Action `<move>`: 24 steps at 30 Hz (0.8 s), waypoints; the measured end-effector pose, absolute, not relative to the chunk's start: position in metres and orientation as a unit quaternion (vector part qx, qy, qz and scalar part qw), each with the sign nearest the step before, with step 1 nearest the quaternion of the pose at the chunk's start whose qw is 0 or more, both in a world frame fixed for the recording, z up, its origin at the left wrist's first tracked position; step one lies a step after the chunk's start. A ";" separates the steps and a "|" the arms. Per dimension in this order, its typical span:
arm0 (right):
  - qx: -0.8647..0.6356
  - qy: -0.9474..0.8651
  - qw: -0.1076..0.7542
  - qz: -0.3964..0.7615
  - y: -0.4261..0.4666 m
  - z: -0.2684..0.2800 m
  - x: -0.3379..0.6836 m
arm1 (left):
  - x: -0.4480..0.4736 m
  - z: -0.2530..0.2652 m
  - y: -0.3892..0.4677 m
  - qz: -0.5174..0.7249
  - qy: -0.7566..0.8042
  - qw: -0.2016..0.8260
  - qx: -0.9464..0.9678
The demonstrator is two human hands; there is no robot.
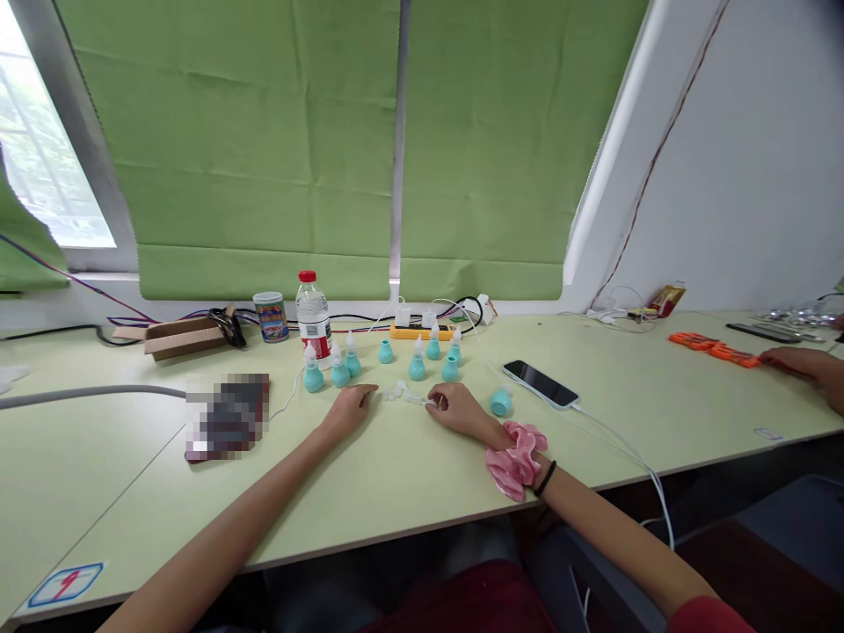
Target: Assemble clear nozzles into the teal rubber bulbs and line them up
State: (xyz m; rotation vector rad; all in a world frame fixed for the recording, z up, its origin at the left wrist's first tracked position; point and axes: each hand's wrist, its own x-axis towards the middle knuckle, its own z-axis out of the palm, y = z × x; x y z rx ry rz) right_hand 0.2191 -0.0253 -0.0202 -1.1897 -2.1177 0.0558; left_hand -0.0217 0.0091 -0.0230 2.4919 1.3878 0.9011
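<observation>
My left hand (348,411) rests on the table with its index finger stretched out and the other fingers partly bent. Its fingertip is beside a few small clear plastic pieces (394,392), and nothing shows in its grasp. My right hand (458,409) pinches the end of a small clear plastic piece (428,403) at the right of that group. Behind the hands stand several teal squeeze bulbs; one bulb (314,378) carries a clear pointed tip, while another bulb (385,352) has an uncovered neck. One more teal bulb (501,403) lies tilted to the right of my right hand.
A water bottle (312,316), a can (271,317), a cardboard tray (185,338) and a yellow power strip (422,332) line the back. A charging phone (541,384) lies right. Another person's hand (801,367) touches orange pieces (716,349) at far right.
</observation>
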 end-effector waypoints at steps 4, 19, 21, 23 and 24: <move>-0.443 -0.818 0.366 0.009 -0.027 -0.021 0.216 | -0.022 -0.021 0.010 0.321 0.463 0.067 0.824; -0.146 -0.930 0.318 -0.116 -0.131 -0.030 0.183 | -0.024 -0.023 0.011 0.355 0.450 0.050 0.818; -0.024 -0.971 0.204 -0.122 -0.162 -0.062 0.183 | -0.024 -0.023 0.010 0.351 0.452 0.043 0.819; -0.018 -0.990 0.096 -0.103 -0.179 -0.101 0.193 | -0.024 -0.024 0.010 0.346 0.457 0.033 0.819; -0.056 -0.993 0.054 -0.089 -0.181 -0.121 0.200 | -0.024 -0.024 0.010 0.342 0.459 0.030 0.819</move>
